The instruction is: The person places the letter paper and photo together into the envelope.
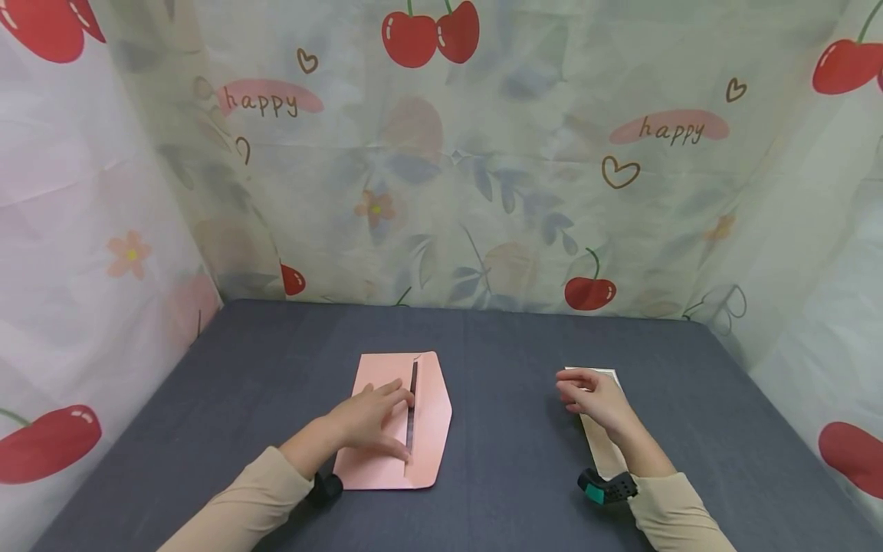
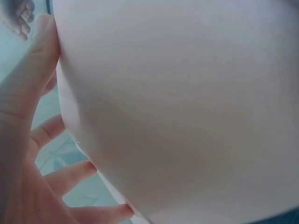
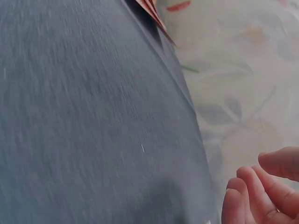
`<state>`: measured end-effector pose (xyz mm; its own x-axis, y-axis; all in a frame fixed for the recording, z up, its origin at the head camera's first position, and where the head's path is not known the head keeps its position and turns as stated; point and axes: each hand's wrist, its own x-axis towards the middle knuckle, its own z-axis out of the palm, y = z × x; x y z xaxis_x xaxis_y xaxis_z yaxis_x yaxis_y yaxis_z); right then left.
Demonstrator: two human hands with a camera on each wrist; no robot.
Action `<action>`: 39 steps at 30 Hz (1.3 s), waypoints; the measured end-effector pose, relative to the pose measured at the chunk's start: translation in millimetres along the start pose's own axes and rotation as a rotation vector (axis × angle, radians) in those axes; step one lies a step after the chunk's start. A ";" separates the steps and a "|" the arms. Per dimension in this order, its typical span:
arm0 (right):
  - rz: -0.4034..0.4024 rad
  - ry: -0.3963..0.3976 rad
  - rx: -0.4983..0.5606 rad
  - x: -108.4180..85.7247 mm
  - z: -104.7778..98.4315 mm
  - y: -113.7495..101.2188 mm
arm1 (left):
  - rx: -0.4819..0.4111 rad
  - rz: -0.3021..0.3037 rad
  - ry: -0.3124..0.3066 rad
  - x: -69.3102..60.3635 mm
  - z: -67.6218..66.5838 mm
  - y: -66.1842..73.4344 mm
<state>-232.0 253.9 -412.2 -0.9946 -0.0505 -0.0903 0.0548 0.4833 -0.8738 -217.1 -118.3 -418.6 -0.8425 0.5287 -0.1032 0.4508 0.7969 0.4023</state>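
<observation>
A pink envelope (image 1: 429, 429) lies on the dark table with its flap spread to the right and a narrow dark gap along its opening. My left hand (image 1: 369, 418) rests on it, thumb and fingers spread apart. In the left wrist view the fingertips of the left hand (image 2: 42, 154) touch the edge of the pale paper (image 2: 187, 93). A long beige piece with a whitish far end (image 1: 602, 445) lies at the right, partly hidden under my right hand (image 1: 603, 406). The right hand (image 3: 261, 191) has loosely bent fingers and holds nothing.
The dark cloth-covered table (image 1: 510, 429) reaches back to a patterned curtain (image 1: 455, 192), with more curtain on both sides. Black bands sit at both wrists; the right one (image 1: 607, 488) has a teal part.
</observation>
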 end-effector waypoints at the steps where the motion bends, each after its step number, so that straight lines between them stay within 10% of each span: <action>1: 0.009 0.010 -0.008 -0.5 -3.7 1.8 | -0.001 0.001 0.000 -0.1 0.0 0.0; 20: 0.176 0.181 -0.132 -4.2 -55.5 37.9 | 0.005 0.022 0.009 0.1 0.7 -3.2; 39: 0.293 0.145 -0.338 -2.3 -64.6 44.7 | 0.013 0.017 0.000 -0.7 -0.3 -0.8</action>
<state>-233.0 332.1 -420.2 -0.9449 0.2413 -0.2212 0.3272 0.7177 -0.6147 -217.0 -119.4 -418.6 -0.8346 0.5423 -0.0964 0.4689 0.7914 0.3922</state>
